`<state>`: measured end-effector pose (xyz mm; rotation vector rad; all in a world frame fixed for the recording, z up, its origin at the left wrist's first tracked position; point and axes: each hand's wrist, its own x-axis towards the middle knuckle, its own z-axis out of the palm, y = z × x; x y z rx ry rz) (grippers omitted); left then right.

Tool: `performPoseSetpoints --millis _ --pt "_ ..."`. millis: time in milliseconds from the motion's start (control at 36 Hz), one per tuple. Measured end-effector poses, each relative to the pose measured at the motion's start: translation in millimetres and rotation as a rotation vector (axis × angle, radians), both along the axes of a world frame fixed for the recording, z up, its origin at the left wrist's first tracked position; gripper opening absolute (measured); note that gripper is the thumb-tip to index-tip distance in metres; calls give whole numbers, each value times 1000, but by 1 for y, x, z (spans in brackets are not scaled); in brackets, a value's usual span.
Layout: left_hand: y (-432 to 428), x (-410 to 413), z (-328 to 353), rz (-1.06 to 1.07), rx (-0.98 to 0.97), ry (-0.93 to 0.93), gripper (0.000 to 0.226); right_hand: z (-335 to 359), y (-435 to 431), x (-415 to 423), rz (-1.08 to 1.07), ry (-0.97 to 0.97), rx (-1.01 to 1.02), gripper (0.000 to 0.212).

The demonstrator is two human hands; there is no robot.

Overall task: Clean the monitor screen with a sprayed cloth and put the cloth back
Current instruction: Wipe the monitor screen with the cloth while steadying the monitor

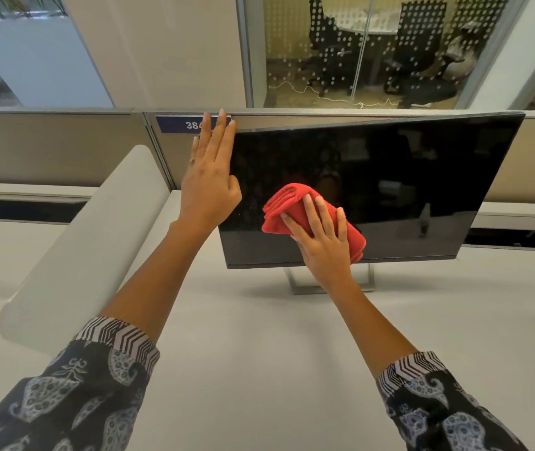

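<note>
A wide black monitor (415, 177) stands on a silver stand on the white desk, its screen dark and reflective. My right hand (321, 242) presses a folded red cloth (287, 208) flat against the lower left part of the screen. My left hand (209, 177) holds the monitor's left edge, fingers stretched upward behind it and the thumb on the front bezel. A faint reflection of a spray bottle shows in the screen at the lower right; the bottle itself is out of view.
A white curved divider (90, 242) runs along the desk to the left. Behind the monitor is a beige partition with a blue number plate (178, 124). Cable slots lie open at the desk's back left (21, 209) and right (513, 237). Beyond is a glass-walled room with office chairs.
</note>
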<state>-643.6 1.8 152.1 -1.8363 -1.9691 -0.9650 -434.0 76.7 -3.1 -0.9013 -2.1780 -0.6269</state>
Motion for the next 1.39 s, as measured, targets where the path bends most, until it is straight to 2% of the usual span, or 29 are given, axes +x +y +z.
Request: performPoseSetpoints --millis 222,389,528,639,750,861,1028,1139,1222,1389 --pt "-10 -8 3 62 -21 87 72 56 20 15 -121 241 1 48" --pt "-17 -20 2 84 -19 -10 68 103 36 -3 -184 354 32 50" --pt "-23 -12 10 38 9 -184 64 122 25 -42 -145 377 48 47" --pt "-24 -9 12 33 16 -232 66 125 13 -78 -95 381 53 46" --pt "-21 -14 7 26 28 -236 68 121 1 -110 -36 342 69 48" --pt "-15 -23 0 -9 56 -283 61 111 -4 -126 7 308 72 53" --pt "-16 -27 -5 -166 107 -551 54 94 -5 -112 83 188 108 59" --pt "-18 -24 -6 -222 101 -737 57 72 -8 -101 150 59 95 57" --pt "-21 -21 -10 -226 104 -808 60 50 -11 -93 187 -29 94 58" --pt "-26 -16 -31 -174 97 -864 49 10 -15 -71 247 -221 58 63"
